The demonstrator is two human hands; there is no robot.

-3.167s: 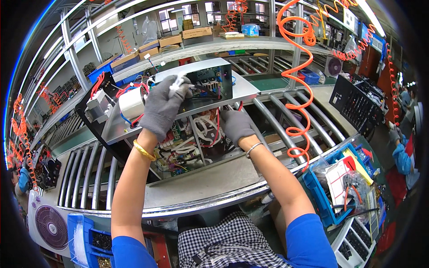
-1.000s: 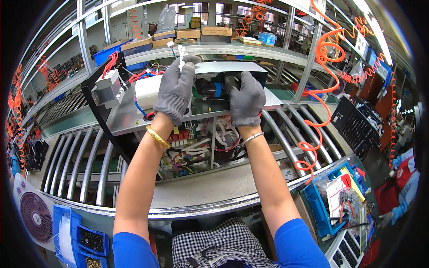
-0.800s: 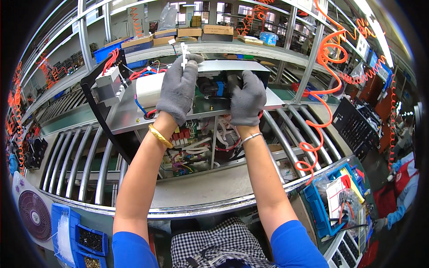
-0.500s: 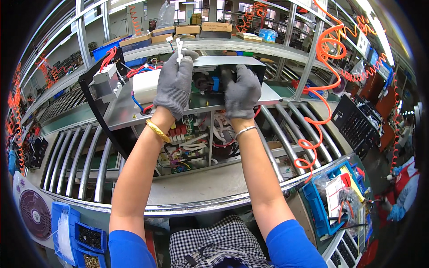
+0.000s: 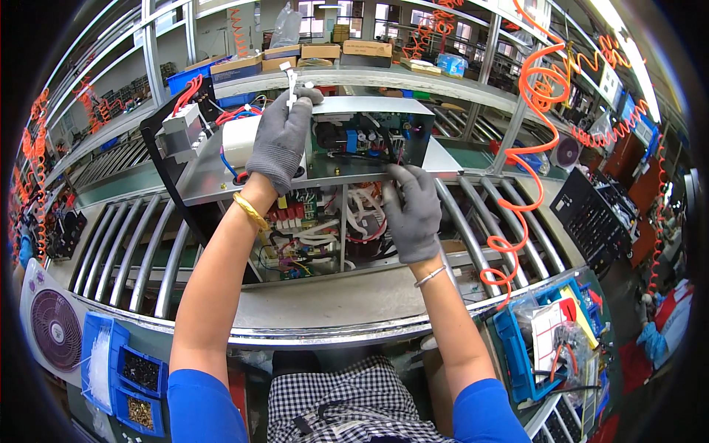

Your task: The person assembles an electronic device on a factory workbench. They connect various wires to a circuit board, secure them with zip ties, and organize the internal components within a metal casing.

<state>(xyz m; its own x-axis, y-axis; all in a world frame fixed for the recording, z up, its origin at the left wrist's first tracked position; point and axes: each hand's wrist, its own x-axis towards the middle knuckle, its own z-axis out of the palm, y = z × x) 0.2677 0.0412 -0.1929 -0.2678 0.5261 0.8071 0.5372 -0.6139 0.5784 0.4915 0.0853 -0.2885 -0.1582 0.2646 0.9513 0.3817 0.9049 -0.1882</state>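
Observation:
My left hand (image 5: 279, 144), in a grey knit glove, is closed around white plug connectors (image 5: 292, 83) that stick up above its thumb. It rests by the left end of an open metal box (image 5: 377, 106). A green circuit board, a blue component (image 5: 351, 139) and a black cable (image 5: 387, 144) show inside the box. My right hand (image 5: 415, 214), gloved alike, is below the box's front edge. Its thumb and fingers are apart, fingertips close to the edge. Under the box, the open cabinet (image 5: 343, 229) shows wiring and boards. A white cylinder (image 5: 240, 140) lies left of my left hand.
The cabinet stands on a roller conveyor (image 5: 480, 221). A coiled orange air hose (image 5: 533, 155) hangs at the right. Blue bins (image 5: 140, 376) of small parts and a fan (image 5: 55, 332) are at lower left. A blue tool tray (image 5: 517, 354) stands at lower right; cartons (image 5: 365, 53) line the back shelf.
My right hand has come out of the metal box and down toward me, baring the board and black cable. My left hand keeps its hold on the white connectors.

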